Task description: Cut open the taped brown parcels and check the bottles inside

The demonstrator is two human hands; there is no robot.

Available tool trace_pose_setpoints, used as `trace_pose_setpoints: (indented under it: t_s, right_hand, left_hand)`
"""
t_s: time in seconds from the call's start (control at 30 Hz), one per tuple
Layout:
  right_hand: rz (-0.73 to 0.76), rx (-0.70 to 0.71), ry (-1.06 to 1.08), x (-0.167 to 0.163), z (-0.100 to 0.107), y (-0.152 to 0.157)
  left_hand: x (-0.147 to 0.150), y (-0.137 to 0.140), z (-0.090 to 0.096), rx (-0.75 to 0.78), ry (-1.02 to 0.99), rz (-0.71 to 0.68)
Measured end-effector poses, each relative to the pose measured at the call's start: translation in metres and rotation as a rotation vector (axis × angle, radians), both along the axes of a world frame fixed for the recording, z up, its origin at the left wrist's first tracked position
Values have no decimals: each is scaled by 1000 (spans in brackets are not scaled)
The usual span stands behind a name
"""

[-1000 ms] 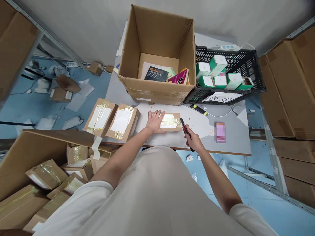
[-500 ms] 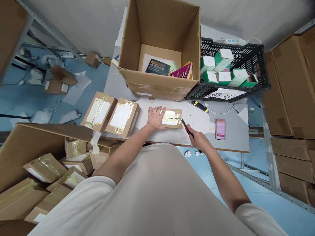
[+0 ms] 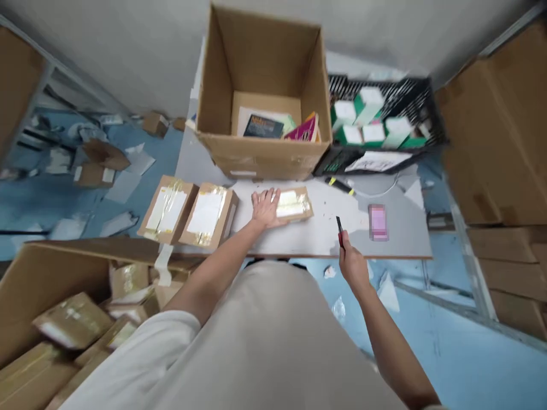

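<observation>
My left hand (image 3: 265, 209) lies with spread fingers over the left end of a small cardboard box (image 3: 306, 212). That box has a white label and shiny tape across its top. My right hand (image 3: 354, 266) is wrapped around a red and black utility knife (image 3: 340, 228), its dark blade pointing away from me. The knife is apart from the box, to its right, over the front of the table. Two taped, labelled boxes, one (image 3: 207, 215) nearer the small box and another (image 3: 166, 209) farther left, stand beside my left arm.
A large open carton (image 3: 265, 154) holding books stands behind the small box. Right of it is a black crate (image 3: 436, 128) with green-and-white boxes. A yellow-and-black cutter (image 3: 339, 185) and a phone (image 3: 378, 222) lie on the table (image 3: 401, 242). A big carton (image 3: 64, 250) of parcels is at lower left.
My right hand has drawn the knife away from the box's right end, toward the right and me. The small box has turned slightly under my left hand. My view has shifted a little.
</observation>
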State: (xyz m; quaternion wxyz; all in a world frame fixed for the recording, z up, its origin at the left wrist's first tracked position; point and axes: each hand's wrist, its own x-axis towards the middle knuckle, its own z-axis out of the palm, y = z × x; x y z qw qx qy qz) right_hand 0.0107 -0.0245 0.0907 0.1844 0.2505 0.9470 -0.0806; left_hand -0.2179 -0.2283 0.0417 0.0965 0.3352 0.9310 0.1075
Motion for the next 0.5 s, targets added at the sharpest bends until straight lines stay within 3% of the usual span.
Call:
trace_pose_setpoints:
  t_s: [0.1,0.23,0.33,0.5]
  right_hand:
    - [-92,14,47,-15,-21,10]
    - [-115,6,-54,-51,-69,11]
    - [-112,47,-129,-65,-104,7]
    - [-45,65,-139,-59,-136,5]
  left_hand:
    - [-4,-2,-1,13,24,-43]
    - [-5,-9,-1,5,47,-196]
    - [10,-16,-3,18,90,-266]
    - [51,-31,-19,73,173,-196]
